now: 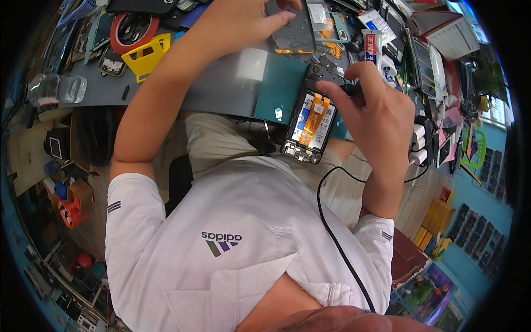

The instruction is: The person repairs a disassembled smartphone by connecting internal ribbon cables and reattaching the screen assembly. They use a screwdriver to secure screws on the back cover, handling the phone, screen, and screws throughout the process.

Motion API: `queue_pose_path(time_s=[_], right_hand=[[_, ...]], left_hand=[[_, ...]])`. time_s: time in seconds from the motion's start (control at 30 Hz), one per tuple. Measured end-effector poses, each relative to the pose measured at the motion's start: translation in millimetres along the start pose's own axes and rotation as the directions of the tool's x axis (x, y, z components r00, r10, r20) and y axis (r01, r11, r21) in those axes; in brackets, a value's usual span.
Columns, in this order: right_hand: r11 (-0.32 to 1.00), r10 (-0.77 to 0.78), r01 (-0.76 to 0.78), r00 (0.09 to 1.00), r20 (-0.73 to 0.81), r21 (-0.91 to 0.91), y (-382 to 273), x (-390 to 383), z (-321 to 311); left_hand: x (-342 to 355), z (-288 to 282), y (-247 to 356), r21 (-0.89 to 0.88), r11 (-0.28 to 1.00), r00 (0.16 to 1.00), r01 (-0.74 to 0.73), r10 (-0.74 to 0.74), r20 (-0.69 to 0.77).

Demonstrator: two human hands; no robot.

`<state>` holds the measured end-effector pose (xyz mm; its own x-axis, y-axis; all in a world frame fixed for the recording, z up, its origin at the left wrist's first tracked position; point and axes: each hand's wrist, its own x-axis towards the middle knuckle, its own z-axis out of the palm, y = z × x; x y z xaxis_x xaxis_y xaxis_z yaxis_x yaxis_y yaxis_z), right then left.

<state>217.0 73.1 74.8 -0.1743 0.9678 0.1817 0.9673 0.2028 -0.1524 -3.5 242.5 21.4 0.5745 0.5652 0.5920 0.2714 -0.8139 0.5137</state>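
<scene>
An opened smartphone (pixel 313 119) slants over the front edge of the bench, its battery and a wide orange ribbon cable exposed. My right hand (pixel 376 102) is closed at its upper right side, thumb lying on the phone's frame. A black, handle-like piece (pixel 350 89) shows between thumb and curled forefinger; its kind is unclear. Far forward, my left hand (pixel 260 22) reaches to the top edge of the view, thumb and a finger apart. It is beside a dark phone frame (pixel 293 36), and its other fingers are cut off or hidden.
A green mat (pixel 280 86) lies under the phone. Left of it are a yellow plastic stand (pixel 146 57), a red-rimmed tape roll (pixel 133 30) and a clear container (pixel 58 89). Parts and a red-and-white tube (pixel 371 45) crowd the right. A black cable (pixel 326 221) crosses my shirt.
</scene>
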Motion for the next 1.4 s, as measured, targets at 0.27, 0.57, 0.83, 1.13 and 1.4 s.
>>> queue_pose_path(time_s=[0.27, 0.57, 0.83, 1.13, 1.4], right_hand=[[0.995, -0.084, 0.089, 0.991, -0.108, 0.046, 2, 0, 2], [0.992, -0.088, 0.093, 0.994, -0.061, 0.08, 8, -2, 3], [0.979, -0.14, 0.156, 0.982, -0.123, 0.133, 7, 2, 4], [0.968, -0.171, 0.185, 0.981, -0.09, 0.173, 9, 1, -2], [1.0, 0.006, -0.009, 0.995, 0.102, 0.028, 6, -4, -2]], left_hand=[[-9, 0, -17, 0.07, 0.998, 0.985, 0.005, -0.017, 0.172], [-8, -10, -13, 0.05, 0.998, 0.958, -0.023, 0.008, 0.288], [-7, -9, -19, 0.075, 0.996, 0.931, 0.042, -0.066, 0.359], [-9, -3, -21, 0.135, 0.991, 0.937, 0.01, -0.057, 0.344], [-3, -1, -18, 0.063, 0.998, 0.96, 0.023, -0.04, 0.276]])
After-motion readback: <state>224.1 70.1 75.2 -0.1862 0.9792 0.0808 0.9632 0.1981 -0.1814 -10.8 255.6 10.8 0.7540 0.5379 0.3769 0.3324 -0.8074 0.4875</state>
